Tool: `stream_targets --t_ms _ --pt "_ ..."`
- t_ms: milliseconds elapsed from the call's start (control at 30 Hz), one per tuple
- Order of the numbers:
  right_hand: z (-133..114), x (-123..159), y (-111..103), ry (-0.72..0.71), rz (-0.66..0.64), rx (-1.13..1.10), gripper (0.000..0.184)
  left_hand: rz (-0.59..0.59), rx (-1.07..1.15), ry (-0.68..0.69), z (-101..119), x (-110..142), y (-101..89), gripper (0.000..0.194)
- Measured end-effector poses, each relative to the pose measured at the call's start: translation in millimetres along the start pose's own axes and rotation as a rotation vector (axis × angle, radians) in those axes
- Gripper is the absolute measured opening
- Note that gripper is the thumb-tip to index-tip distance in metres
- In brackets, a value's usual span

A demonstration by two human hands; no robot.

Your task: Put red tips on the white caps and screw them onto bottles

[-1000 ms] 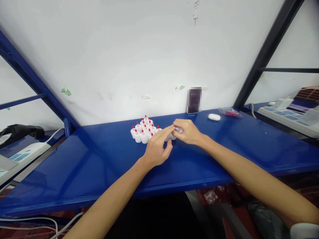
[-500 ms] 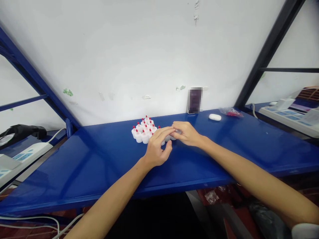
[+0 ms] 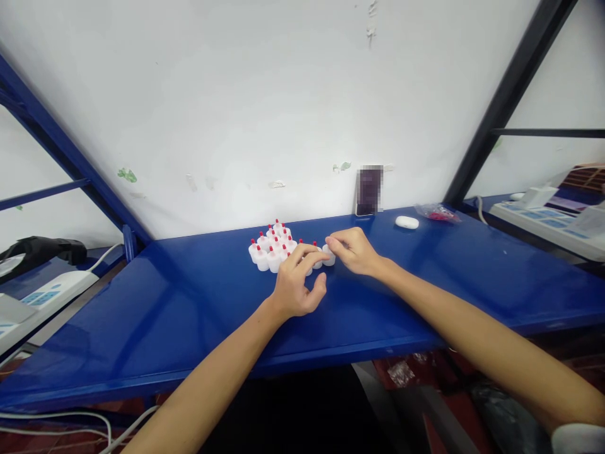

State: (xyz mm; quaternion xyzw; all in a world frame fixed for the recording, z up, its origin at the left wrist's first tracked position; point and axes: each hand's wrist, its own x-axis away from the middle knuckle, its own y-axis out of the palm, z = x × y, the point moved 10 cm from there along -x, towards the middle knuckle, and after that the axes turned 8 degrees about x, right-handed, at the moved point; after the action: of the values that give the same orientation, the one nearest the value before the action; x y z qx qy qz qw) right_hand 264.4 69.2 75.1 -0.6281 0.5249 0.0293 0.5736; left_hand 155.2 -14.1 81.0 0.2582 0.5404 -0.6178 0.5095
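Several small white bottles with red tips (image 3: 273, 258) stand upright in a close cluster on the blue table (image 3: 198, 302). My left hand (image 3: 300, 280) is over the cluster's right end, its thumb apart and fingers stretched toward the rightmost small white bottle (image 3: 329, 255). It hides some bottles behind it. My right hand (image 3: 353, 251) is closed in a pinch at the top of that rightmost bottle, and its fingers cover the tip. Whether my left fingertips touch this bottle, I cannot tell.
A phone (image 3: 369, 189) leans against the white wall at the back. Right of it lie a white earbud case (image 3: 407, 222) and a clear plastic bag (image 3: 439, 214) with red pieces inside. Blue and black frame posts rise at both sides.
My right hand has turned slightly and drawn back from my left fingers, so the rightmost bottle now shows between the hands. My left fingers have lifted and spread a little.
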Motion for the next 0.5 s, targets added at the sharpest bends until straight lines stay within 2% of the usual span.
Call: stream_targets --t_ms 100,267,500 --pt "5 -1 0 0.027 0.006 -0.001 0.047 -0.054 0.016 0.019 2 0 5.8 0.013" --pt "7 -2 -9 0.068 0.067 0.034 0.044 -0.192 0.055 0.012 1 4 20.3 0.007" --pt "16 -2 -23 0.157 0.175 -0.006 0.045 -0.214 0.053 0.003 0 5 21.8 0.007"
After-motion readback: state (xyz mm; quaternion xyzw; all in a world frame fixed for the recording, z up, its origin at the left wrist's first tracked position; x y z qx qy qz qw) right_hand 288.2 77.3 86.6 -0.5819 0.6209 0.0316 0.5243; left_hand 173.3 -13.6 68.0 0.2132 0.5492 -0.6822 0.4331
